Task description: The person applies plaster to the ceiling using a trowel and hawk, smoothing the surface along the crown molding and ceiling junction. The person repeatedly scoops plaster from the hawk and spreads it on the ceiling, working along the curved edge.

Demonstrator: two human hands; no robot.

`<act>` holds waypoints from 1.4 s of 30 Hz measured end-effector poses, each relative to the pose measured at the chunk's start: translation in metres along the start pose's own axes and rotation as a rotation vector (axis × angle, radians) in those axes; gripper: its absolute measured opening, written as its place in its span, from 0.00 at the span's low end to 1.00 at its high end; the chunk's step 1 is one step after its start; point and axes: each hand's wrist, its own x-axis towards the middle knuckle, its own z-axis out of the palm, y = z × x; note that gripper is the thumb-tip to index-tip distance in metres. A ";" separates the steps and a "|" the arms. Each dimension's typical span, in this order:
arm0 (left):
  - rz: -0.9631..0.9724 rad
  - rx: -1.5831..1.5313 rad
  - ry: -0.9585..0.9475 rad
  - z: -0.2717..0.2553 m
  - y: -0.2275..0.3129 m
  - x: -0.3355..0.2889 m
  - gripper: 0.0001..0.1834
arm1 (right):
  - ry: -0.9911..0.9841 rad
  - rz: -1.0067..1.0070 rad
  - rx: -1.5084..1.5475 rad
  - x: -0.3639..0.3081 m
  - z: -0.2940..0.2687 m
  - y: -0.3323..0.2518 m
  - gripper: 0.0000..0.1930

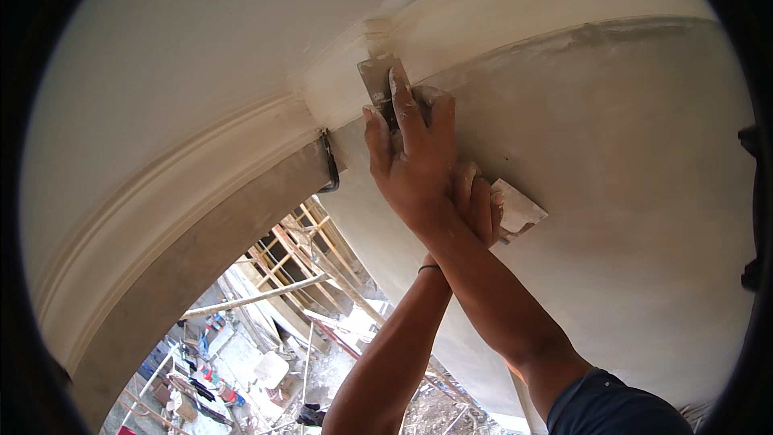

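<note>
My forearms cross in front of a grey plastered wall (596, 129). My right hand (420, 153) reaches up, fingers closed round a putty knife (375, 77) with its index finger stretched along the blade. The blade lies against the pale cornice moulding (346, 84), close to where it meets the wall. Lower and behind the right wrist, my left hand (477, 200) is closed on a second putty knife (520, 208). Its pale, smeared blade points right, near the wall; the handle is hidden in the fingers. White residue covers the fingertips.
A bent black pipe or cable (330, 163) sticks out at the corner below the moulding. Through the opening far below are wooden poles (302, 242), a slanting pole (256, 296), and ground strewn with tools, a pale container (271, 368) and debris.
</note>
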 end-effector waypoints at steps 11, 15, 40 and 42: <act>0.010 0.048 -0.086 -0.003 0.004 0.006 0.10 | 0.055 0.155 0.117 0.009 0.001 -0.001 0.29; 0.008 0.043 -0.099 -0.004 0.005 0.007 0.11 | 0.057 0.152 0.153 0.012 0.000 -0.002 0.29; 0.026 0.048 -0.056 0.000 0.004 0.006 0.12 | -0.014 0.139 0.051 0.016 -0.001 -0.001 0.26; -0.001 0.041 -0.073 -0.001 0.005 0.006 0.11 | -0.004 0.152 0.048 0.016 -0.002 -0.002 0.25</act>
